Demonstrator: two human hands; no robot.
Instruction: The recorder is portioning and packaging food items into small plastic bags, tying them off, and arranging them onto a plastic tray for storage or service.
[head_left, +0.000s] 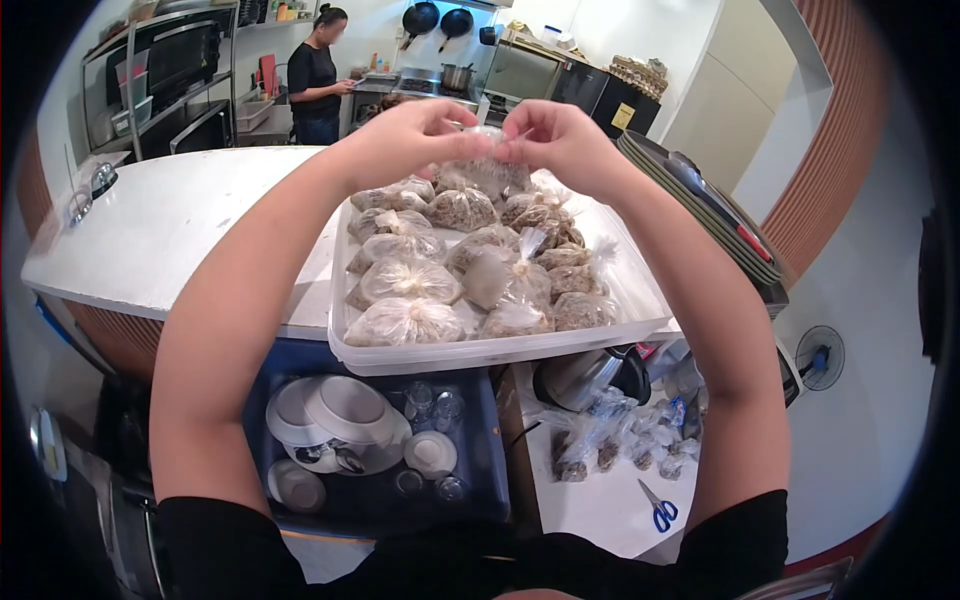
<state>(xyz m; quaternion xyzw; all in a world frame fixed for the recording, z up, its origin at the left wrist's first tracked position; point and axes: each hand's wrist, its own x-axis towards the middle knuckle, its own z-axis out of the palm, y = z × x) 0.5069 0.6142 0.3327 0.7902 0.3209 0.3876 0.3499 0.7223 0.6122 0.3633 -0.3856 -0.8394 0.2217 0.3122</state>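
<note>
My left hand (416, 139) and my right hand (551, 142) pinch the gathered top of a clear plastic bag (487, 169) over the far end of a white plastic tray (427, 361). The bag's lower part holds brownish, crumbly food. Below and nearer to me, several filled bags lie in the tray, among them a knotted bag (409, 322) at the near left corner and a bag with its twisted top upright (529, 277) near the middle. The fingertips partly hide the neck of the bag between my hands.
A white counter (180, 217) carries the tray. Stacked trays (697, 202) with utensils stand at its right. Below are a blue bin (480, 465) of plates and glasses, a metal kettle (577, 379), small bags (600, 442) and blue-handled scissors (658, 506). A person (311, 79) stands beyond the counter.
</note>
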